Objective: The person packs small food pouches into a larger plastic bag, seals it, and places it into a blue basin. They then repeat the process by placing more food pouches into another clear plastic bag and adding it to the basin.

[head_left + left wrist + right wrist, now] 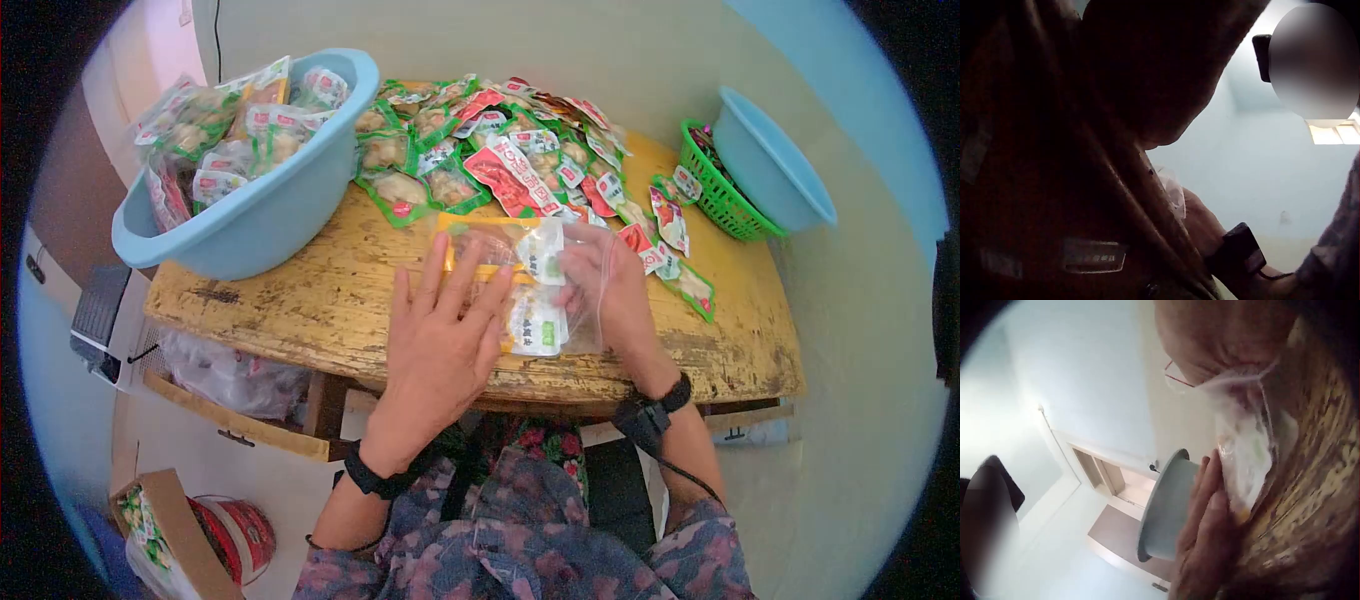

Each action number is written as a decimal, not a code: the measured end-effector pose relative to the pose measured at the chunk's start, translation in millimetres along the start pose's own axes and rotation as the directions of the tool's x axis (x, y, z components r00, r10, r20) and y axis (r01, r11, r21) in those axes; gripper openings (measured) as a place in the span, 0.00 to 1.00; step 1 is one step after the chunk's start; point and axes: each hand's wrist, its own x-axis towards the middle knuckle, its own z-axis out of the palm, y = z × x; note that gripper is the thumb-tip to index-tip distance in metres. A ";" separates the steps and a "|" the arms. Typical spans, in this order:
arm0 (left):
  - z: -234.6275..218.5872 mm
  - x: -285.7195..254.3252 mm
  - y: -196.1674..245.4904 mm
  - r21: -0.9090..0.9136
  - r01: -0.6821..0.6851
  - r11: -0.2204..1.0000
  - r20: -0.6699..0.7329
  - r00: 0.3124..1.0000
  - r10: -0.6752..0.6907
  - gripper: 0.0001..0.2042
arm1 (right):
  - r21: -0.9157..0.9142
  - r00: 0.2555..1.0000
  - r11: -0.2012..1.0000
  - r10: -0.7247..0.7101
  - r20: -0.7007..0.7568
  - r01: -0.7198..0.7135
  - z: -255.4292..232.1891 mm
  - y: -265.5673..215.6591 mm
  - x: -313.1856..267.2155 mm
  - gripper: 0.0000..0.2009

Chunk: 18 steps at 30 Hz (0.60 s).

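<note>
Two food packets (537, 330) with white, green-marked ends and yellow edges lie side by side in a clear zip bag (607, 268) near the table's front. My left hand (445, 328) rests on the left part of the packets with its fingers straight and spread. My right hand (618, 290) is at the bag's mouth on the right, its bent fingers gripping the packets' white ends through or under the clear plastic. In the right wrist view the bag (1249, 450) wraps the right fingertips and partly hides them. The left wrist view is mostly dark.
Many sealed food packets (515, 165) are heaped at the back of the worn wooden table (300, 300). A blue basin (290, 215) full of packets stands left. At the right are a green basket (718, 190) and another blue basin (775, 160). An open drawer (240, 430) juts out below.
</note>
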 end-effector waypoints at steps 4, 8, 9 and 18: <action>-3.8 -3.0 1.2 0.057 0.043 0.997 0.065 0.997 -0.047 0.27 | -0.144 0.995 0.989 -0.038 -0.093 0.024 -40.3 5.2 -18.9 0.18; -2.6 -3.3 3.0 0.040 0.057 0.998 0.074 0.995 -0.060 0.29 | -0.200 0.989 0.979 0.019 -0.149 -0.049 -65.2 2.0 -35.8 0.25; -1.8 -3.4 3.6 0.034 0.060 0.998 0.066 0.996 -0.062 0.28 | -0.238 0.994 0.971 0.008 -0.110 -0.034 -62.9 7.9 -36.9 0.27; 2.7 -7.6 4.5 0.027 0.064 0.998 -0.021 0.998 -0.063 0.26 | -0.171 0.998 0.985 -0.019 -0.058 0.009 -15.4 10.5 -40.6 0.40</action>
